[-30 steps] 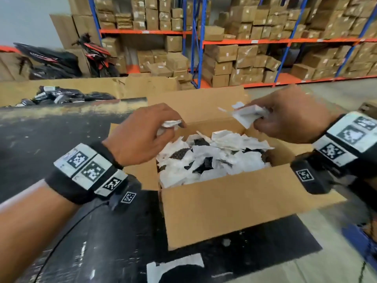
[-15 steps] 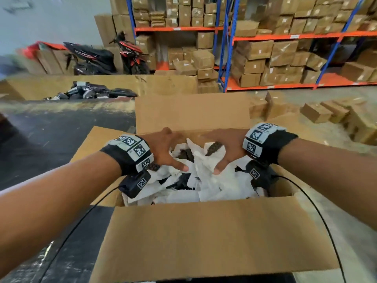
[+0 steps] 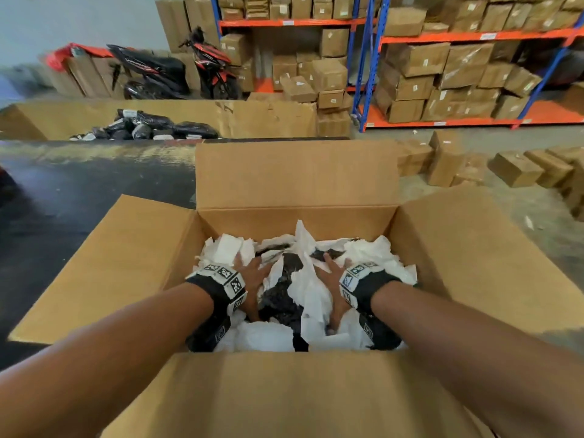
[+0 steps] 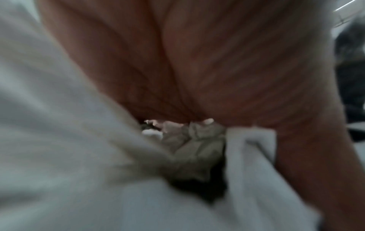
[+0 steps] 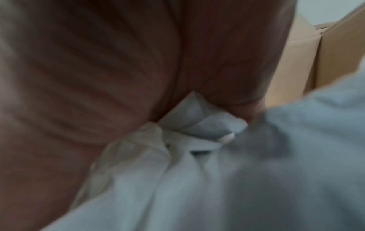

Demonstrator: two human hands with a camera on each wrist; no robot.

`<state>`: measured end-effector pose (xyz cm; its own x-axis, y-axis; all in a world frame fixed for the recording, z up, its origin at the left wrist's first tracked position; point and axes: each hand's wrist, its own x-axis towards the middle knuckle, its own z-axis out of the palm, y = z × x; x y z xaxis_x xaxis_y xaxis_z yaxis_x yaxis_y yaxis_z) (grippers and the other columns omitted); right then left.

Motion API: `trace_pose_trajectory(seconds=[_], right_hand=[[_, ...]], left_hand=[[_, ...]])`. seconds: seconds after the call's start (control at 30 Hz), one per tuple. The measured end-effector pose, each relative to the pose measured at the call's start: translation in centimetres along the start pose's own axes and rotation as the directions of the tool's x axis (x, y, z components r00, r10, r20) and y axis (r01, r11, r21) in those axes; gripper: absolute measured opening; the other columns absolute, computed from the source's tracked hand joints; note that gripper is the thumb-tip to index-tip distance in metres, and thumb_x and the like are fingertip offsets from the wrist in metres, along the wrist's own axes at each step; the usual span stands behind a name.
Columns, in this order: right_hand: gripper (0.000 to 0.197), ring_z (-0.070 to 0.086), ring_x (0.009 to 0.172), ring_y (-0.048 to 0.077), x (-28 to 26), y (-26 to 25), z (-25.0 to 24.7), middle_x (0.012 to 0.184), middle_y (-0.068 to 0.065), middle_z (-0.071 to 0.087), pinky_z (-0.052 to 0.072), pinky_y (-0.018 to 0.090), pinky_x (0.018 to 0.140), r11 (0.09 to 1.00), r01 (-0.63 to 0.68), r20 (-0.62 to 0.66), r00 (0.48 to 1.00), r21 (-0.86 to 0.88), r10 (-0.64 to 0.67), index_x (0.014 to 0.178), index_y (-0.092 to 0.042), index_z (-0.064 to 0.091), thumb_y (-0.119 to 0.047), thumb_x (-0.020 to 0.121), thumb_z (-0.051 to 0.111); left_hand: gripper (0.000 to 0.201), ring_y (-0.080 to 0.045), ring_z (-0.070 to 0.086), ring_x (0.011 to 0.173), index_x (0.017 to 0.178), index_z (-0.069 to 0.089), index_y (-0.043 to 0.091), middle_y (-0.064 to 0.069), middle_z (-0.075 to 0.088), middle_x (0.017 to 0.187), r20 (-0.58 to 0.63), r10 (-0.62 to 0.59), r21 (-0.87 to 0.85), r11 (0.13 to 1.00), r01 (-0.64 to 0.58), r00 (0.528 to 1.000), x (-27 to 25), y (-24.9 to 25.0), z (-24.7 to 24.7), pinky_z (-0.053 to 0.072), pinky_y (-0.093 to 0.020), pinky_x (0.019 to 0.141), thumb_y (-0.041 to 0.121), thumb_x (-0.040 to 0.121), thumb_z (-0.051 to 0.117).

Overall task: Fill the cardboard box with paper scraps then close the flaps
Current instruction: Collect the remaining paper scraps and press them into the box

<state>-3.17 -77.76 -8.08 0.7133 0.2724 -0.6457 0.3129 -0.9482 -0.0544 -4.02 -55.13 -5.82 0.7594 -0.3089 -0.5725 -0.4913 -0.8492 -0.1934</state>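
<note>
Warehouse, racking (image 3: 366,58) stacked with cartons (image 3: 410,58)

The scene is viewed from head height, looking forward and down into an open cardboard box (image 3: 294,181), with warehouse shelving (image 3: 458,33) seen beyond. The left wrist view is pressed close beneath the left hand (image 4: 197,62), facing along the palm into blurred paper scraps (image 4: 59,140). The right wrist view is set likewise under the right hand (image 5: 118,62). The scraps and both hands are shared by all views.
</note>
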Motion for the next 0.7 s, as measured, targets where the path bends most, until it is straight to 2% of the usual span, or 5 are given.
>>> trace_pose_trajectory(seconds=[0.1,0.2,0.4,0.5,0.7], right_hand=[[0.162,0.002,0.153,0.036,-4.2,-0.6,-3.4,0.167,0.006,-0.007,0.011,0.055,0.122,0.997,0.065,-0.018,0.998,-0.029,-0.066,0.156,-0.039,-0.011,-0.081,0.03,0.082],[0.15,0.001,0.154,0.023,-6.6,0.6,-6.6,0.167,-0.006,-0.005,0.009,0.047,0.124,0.996,0.067,-0.013,0.998,-0.056,-0.067,0.157,-0.041,-0.009,-0.069,0.047,0.089],[0.136,0.007,0.153,0.021,-8.0,1.0,-6.9,0.167,-0.009,0.004,0.013,0.043,0.123,1.0,0.001,-0.003,1.0,0.007,-0.001,0.158,-0.038,0.001,-0.063,0.057,0.088],[0.125,0.024,0.149,0.023,-8.1,0.8,-4.9,0.162,-0.012,0.024,0.022,0.043,0.121,0.995,0.023,0.068,0.997,0.1,-0.03,0.155,-0.046,0.014,-0.061,0.057,0.09],[0.128,0.019,0.151,0.017,-11.0,1.4,-7.9,0.164,-0.015,0.019,0.016,0.041,0.123,0.971,0.088,-0.185,0.982,0.22,-0.047,0.157,-0.041,0.013,-0.068,0.055,0.086]], left_hand=[[0.147,-0.032,-0.007,0.156,0.158,-0.015,0.03,-0.009,-0.004,0.169,-0.001,0.038,-0.052,0.998,-0.038,0.999,-1.5,-1.9,-2.1,0.002,-0.058,0.124,0.064,0.06,0.088],[0.149,-0.031,-0.005,0.156,0.156,-0.008,0.047,-0.004,-0.012,0.168,0.01,0.028,-0.125,0.992,-0.026,1.0,-4.1,-3.3,-5.6,0.013,-0.057,0.123,0.073,0.046,0.088],[0.14,-0.024,0.029,0.15,0.158,0.017,0.038,0.003,0.022,0.165,0.069,-0.005,-0.12,0.993,0.013,0.998,-5.9,-2.8,-6.6,0.03,-0.045,0.119,0.074,0.042,0.088],[0.117,-0.022,0.033,0.148,0.156,0.03,0.029,-0.002,0.032,0.162,0.109,-0.008,-0.177,0.984,0.027,0.994,-5.1,-1.7,-4.5,0.027,-0.038,0.121,0.064,0.06,0.088],[0.117,-0.022,0.036,0.145,0.152,0.032,0.041,0.005,0.035,0.157,-0.094,0.054,-0.234,0.969,-0.075,0.994,-8.4,-2.5,-8.1,0.03,-0.04,0.114,0.077,0.053,0.082]])
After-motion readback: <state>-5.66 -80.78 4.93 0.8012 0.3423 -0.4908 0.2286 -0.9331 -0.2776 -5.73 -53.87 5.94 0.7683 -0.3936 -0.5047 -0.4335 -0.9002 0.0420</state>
